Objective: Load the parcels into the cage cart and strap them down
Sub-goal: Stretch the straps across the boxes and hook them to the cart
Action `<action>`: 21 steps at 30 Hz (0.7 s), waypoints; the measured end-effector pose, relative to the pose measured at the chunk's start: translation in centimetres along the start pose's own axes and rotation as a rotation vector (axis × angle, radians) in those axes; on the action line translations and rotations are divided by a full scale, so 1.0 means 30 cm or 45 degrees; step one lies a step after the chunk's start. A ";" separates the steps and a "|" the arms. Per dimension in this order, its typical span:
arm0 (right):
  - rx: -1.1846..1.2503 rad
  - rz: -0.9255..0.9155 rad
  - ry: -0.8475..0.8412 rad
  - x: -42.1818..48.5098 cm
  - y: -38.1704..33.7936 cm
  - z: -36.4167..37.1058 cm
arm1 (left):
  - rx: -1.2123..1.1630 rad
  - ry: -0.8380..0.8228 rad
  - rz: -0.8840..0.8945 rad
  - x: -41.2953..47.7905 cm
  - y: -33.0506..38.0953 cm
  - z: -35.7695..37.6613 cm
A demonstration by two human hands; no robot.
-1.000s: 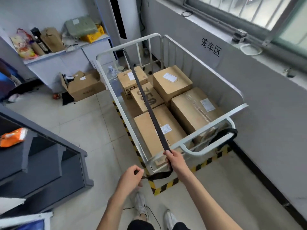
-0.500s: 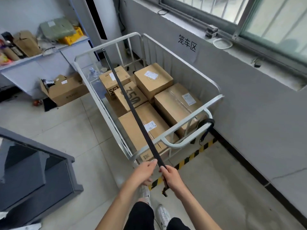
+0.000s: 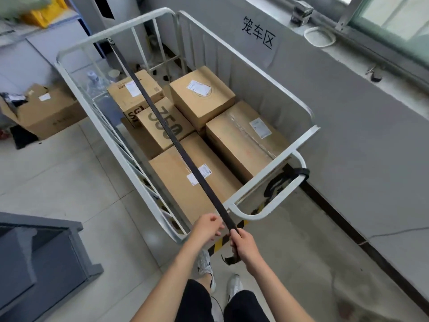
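Dark flat webbing strap point(image 3: 177, 145) spans the white metal cage cart point(image 3: 253, 216) lengthwise, above brown cardboard parcels point(image 3: 202, 98); right hand point(image 3: 243, 246) grips its near end, left hand point(image 3: 207, 228) pinches alongside; limp, likely slick; hold firmly.

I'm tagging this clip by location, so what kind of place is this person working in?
Probably a parcel depot or warehouse loading area: a white cage cart holds labelled cardboard parcels, a black strap is stretched over them, and yellow-black hazard tape marks the floor by the cart.
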State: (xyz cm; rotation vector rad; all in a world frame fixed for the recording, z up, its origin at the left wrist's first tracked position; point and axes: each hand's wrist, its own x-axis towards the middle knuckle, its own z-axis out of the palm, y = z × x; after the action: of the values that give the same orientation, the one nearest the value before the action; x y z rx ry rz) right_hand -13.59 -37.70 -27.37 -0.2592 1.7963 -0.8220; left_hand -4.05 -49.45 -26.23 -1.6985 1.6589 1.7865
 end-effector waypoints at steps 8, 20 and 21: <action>0.206 0.227 0.090 0.242 0.070 0.015 | 0.306 0.250 -0.014 0.229 -0.019 -0.104; 0.469 0.369 0.066 0.503 0.083 0.073 | 0.262 -0.266 -0.351 0.550 -0.006 0.004; 0.540 0.344 0.093 0.524 0.077 0.076 | 0.309 -0.333 -0.366 0.567 -0.002 0.012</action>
State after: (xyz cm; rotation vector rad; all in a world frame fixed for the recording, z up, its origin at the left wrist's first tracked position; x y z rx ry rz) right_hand -17.12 -45.45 -40.98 0.2861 1.6307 -0.9990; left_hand -9.95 -58.20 -39.59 -1.4430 1.3786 1.5278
